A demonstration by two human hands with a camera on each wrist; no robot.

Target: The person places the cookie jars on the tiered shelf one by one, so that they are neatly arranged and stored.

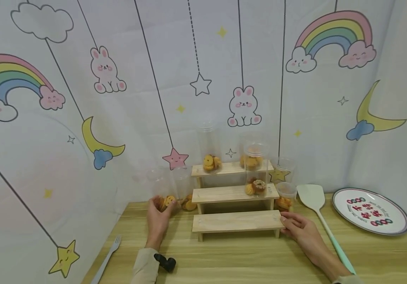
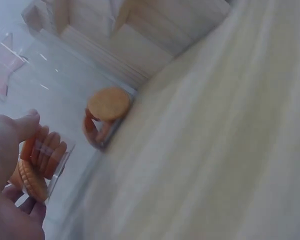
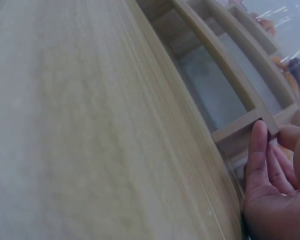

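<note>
Left fingers (image 2: pixel 38 213) curled round clear cylindrical jar (image 1: pixel 157 183) of ridged cookies (image 2: pixel 33 181); right fingers (image 3: pixel 258 152) pinching stepped wooden rack (image 1: pixel 236 221).

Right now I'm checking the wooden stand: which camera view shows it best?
The head view: it shows the wooden stand end to end, from the front. The left wrist view catches a blurred part; the right wrist view, part at a slant, with the right hand touching one end.

Head view. Free: tabletop (image 1: pixel 238 260) at bottom centre; air above lowest step (image 1: pixel 236 221) of three-tier wooden stand (image 1: pixel 224 194). Blocked: centre by stand, left of centre by clear cookie jars (image 1: pixel 183 182), lower right by spatula (image 1: pixel 311 197).
</note>
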